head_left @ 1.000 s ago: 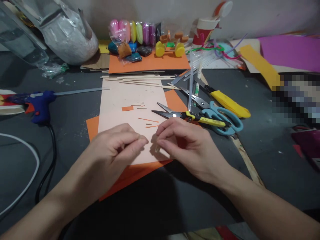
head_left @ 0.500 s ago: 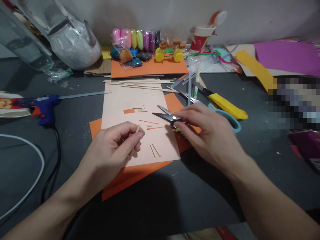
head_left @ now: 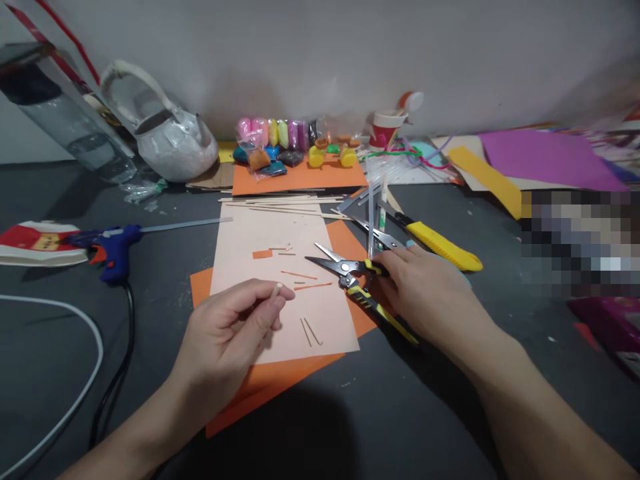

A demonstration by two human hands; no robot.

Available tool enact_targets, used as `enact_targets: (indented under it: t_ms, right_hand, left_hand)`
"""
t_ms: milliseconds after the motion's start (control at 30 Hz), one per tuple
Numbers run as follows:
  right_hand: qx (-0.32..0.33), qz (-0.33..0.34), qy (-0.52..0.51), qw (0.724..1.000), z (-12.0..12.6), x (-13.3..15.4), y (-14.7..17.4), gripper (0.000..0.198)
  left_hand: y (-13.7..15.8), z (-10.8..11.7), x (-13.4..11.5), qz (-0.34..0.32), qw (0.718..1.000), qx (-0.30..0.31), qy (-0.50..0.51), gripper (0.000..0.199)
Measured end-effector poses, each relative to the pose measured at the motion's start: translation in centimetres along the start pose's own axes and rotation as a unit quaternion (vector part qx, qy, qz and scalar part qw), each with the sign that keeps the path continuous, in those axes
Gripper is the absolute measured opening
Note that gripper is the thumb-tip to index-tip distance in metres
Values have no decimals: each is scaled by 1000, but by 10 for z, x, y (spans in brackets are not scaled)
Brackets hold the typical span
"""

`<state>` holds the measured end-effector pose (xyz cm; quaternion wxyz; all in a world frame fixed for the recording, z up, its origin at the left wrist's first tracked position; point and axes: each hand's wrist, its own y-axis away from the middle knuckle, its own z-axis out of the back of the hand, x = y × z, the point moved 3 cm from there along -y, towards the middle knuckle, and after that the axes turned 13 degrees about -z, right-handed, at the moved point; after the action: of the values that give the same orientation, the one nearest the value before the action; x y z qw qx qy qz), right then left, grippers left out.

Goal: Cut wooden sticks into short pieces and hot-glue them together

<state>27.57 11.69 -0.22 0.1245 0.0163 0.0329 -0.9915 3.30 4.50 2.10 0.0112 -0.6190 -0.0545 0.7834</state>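
Note:
My left hand [head_left: 235, 320] is closed in a pinch on a short piece of wooden stick [head_left: 277, 289], held above the pale paper sheet [head_left: 250, 233]. My right hand [head_left: 425, 287] is curled at the upper handle of black-and-yellow shears [head_left: 345, 268]. Their blades lie parted over the sheet. The right fingertips are hidden, so whether they grip the handle is unclear. Light-blue-handled scissors [head_left: 383, 237] are partly covered by that hand. On the sheet rest several short stick pieces [head_left: 311, 331], thin orange strips [head_left: 313, 286] and a small orange paper piece [head_left: 262, 254].
Long thin sticks [head_left: 280, 203] lie across the sheet's far end. At left are a blue glue gun [head_left: 115, 253] and its cord. Behind stand a bottle [head_left: 80, 127], a silvery kettle-shaped vessel [head_left: 173, 147] and bagged clay [head_left: 275, 137]. A yellow cutter [head_left: 445, 247] is at right.
The camera view has tilted upward. My right hand has slid rightward from the shears' pivot toward their handles, while the shears stayed in place. My left hand still holds the stick piece.

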Motion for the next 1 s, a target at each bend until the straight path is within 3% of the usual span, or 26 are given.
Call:
enact_targets:
  t_ms: [133,233,333,400,467,533,667,733,867,1000]
  right_hand:
    - [-30,-56,-35,997,8,-3,1,22]
    - [-43,-97,-217,970,20,-3,5,21]
    - [19,-106,-470,876,24,11,9,18]
    - [125,-99,-600,784,19,28,12,20]
    - [223,-97,-667,705,12,45,15,23]
    - [261,-92,-687,673,7,57,18,24]
    - [237,-56,-700,672,7,65,23,30]
    - [239,-47,-692,679,9,67,27,48]
    - [276,-85,-582,760,11,71,37,116]
    - [278,-81,-495,819,15,76,43,136]
  left_hand:
    - [-1,1,-5,-54,998,-9,25,16]
    - [-2,1,-5,-59,996,35,50,17]
    - [-1,-3,-6,-48,992,81,86,18]
    - [0,-6,-6,-34,988,93,117,18]
    - [3,-10,-5,-11,982,113,151,17]
    - [5,-14,-4,30,972,136,190,16]
    - [8,-17,-3,86,956,136,247,16]
    - [8,-16,-3,73,963,117,232,17]
    - [8,-14,-1,35,986,66,151,18]
    - [7,-13,0,-2,993,54,105,19]
